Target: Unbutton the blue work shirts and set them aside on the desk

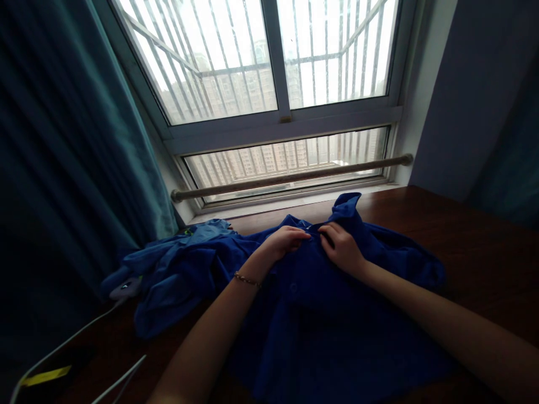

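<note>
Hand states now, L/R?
Left hand: fingers curled at the shirt; grip cannot be told.
Right hand: fingers bent on the shirt; grip cannot be told.

Left hand point(288, 240), one; right hand point(343, 249), one; bracelet point(247, 279), one; shirt point(337, 325), one; table point(497, 252), one; rail point(290, 180), one; panes point(210, 50), three; yellow strip point(46, 376), one.

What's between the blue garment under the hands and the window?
Head view: a strip of brown wooden surface, then the pale sill; a horizontal rail crosses before the lower pane.
</note>
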Tool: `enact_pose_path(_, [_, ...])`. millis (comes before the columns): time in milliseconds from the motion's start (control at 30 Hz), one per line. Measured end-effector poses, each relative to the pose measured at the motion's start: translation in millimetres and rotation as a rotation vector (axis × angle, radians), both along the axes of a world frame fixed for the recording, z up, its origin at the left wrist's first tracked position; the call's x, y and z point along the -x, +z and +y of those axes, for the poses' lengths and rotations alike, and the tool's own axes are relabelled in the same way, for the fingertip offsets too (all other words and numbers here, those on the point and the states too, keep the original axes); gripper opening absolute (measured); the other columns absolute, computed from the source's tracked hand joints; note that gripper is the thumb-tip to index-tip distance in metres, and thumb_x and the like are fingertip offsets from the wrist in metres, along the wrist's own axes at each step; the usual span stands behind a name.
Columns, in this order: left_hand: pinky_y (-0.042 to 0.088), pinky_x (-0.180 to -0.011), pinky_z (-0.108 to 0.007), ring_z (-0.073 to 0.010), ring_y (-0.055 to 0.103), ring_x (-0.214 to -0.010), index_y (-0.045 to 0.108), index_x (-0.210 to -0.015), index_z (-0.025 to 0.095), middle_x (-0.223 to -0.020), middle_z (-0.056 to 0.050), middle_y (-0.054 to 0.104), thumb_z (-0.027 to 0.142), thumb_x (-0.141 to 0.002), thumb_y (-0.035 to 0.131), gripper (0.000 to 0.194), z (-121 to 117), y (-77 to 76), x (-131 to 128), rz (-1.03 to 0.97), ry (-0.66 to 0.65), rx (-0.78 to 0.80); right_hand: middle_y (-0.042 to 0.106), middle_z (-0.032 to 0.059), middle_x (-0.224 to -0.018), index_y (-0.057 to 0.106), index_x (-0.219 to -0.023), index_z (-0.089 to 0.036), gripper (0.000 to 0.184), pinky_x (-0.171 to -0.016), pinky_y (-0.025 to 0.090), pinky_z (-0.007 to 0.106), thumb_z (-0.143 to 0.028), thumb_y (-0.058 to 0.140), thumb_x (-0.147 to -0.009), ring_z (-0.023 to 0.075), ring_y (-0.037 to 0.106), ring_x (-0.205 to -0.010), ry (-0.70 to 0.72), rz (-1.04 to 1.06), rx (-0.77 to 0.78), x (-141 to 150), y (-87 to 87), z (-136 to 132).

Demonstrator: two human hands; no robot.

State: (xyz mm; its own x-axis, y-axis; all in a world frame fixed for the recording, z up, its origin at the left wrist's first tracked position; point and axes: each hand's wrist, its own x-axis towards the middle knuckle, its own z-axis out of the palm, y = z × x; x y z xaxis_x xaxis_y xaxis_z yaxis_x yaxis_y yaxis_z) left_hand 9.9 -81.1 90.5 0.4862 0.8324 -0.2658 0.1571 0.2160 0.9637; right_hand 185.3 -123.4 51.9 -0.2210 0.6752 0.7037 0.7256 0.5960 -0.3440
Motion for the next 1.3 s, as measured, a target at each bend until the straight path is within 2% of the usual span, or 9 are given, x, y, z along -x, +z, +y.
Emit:
enact_pose_path(67, [0.026,-0.040,-0.018,-0.0033,0.038,-0.038,0.054,-0.060,0.012,-0.044,0.006,0.042,0.029,-0.053,0.072,0.025,0,-1.8,0,0.039,-0.002,0.005,0.058,0.0100,-0.088,0.055,-0.092,-0.013,0.018,-0.075,0.043,0.031,-0.016,0.047,-0.076,0.0190,0.055,-0.084,-0.166,0.087,0.136,-8,-19.2,21])
enact_pose_path(167, [0.024,-0.038,-0.018,-0.0036,0.037,-0.037,0.054,-0.060,0.012,-0.043,0.006,0.042,0.029,-0.053,0.072,0.026,2,-5.2,0,0.052,0.009,0.019,0.060,0.0078,-0.080,0.058,-0.083,-0.013,0.013,-0.071,0.043,0.029,-0.016,0.050,-0.073,0.0176,0.056,-0.076,-0.161,0.097,0.276,-18,-28.7,37])
enact_pose_path(300, [0.024,-0.038,-0.018,-0.0025,0.036,-0.037,0.053,-0.059,0.012,-0.044,0.007,0.042,0.029,-0.055,0.070,0.024,4,-6.1,0,0.007,0.054,0.024,0.058,0.0046,-0.076,0.057,-0.078,-0.016,0.012,-0.068,0.042,0.028,-0.017,0.045,-0.077,0.0154,0.054,-0.071,-0.083,0.164,0.091,-10,-8.8,19])
enact_pose_path(367, [0.026,-0.039,-0.017,-0.0024,0.038,-0.038,0.055,-0.061,0.012,-0.047,0.006,0.045,0.030,-0.056,0.070,0.024,3,-5.0,0,-0.009,0.062,0.030,0.056,0.0038,-0.076,0.055,-0.078,-0.018,0.012,-0.067,0.043,0.027,-0.018,0.043,-0.080,0.0145,0.053,-0.070,0.017,0.166,0.014,0,2.9,3])
enact_pose_path(500, [0.030,-0.042,-0.017,-0.0038,0.044,-0.043,0.060,-0.070,0.010,-0.052,0.003,0.051,0.030,-0.057,0.070,0.025,0,-3.5,0,-0.024,-0.014,0.029,0.054,0.0046,-0.087,0.055,-0.085,-0.020,0.010,-0.075,0.044,0.029,-0.019,0.047,-0.079,0.0157,0.053,-0.082,0.185,0.060,-0.016,15,10.2,-18])
enact_pose_path(733, [0.035,-0.046,-0.017,-0.0050,0.047,-0.047,0.061,-0.064,0.011,-0.051,0.003,0.052,0.022,-0.046,0.076,0.026,-1,-4.1,0,-0.005,0.056,-0.006,0.054,0.0065,-0.089,0.056,-0.088,-0.018,0.014,-0.076,0.044,0.031,-0.015,0.045,-0.080,0.0173,0.052,-0.083,0.088,-0.005,-0.004,19,2.8,-18])
enact_pose_path(967, [0.038,-0.048,-0.019,-0.0057,0.050,-0.047,0.061,-0.066,0.010,-0.054,0.002,0.054,0.020,-0.044,0.077,0.029,-1,-7.3,-5,-0.012,0.139,-0.044,0.055,0.0064,-0.078,0.057,-0.074,-0.018,0.016,-0.072,0.043,0.032,-0.017,0.043,-0.082,0.0181,0.051,-0.078,0.064,-0.016,-0.041,18,7.3,-22])
enact_pose_path(1133, [0.036,-0.048,-0.018,-0.0053,0.049,-0.048,0.062,-0.066,0.011,-0.057,0.002,0.055,0.019,-0.045,0.075,0.026,-4,-4.9,-6,0.014,0.164,-0.118,0.055,0.0030,-0.069,0.055,-0.065,-0.019,0.012,-0.064,0.042,0.028,-0.019,0.051,-0.077,0.0156,0.053,-0.067,0.057,0.163,0.074,18,5.3,-16])
enact_pose_path(1300, [0.033,-0.045,-0.019,-0.0054,0.046,-0.045,0.063,-0.062,0.009,-0.053,0.000,0.055,0.018,-0.052,0.070,0.015,-12,0.6,-12,0.076,0.114,-0.315,0.056,0.0002,-0.061,0.056,-0.062,-0.018,0.011,-0.055,0.040,0.026,-0.023,0.056,-0.071,0.0137,0.053,-0.057,0.004,0.275,0.224,16,0.1,-7])
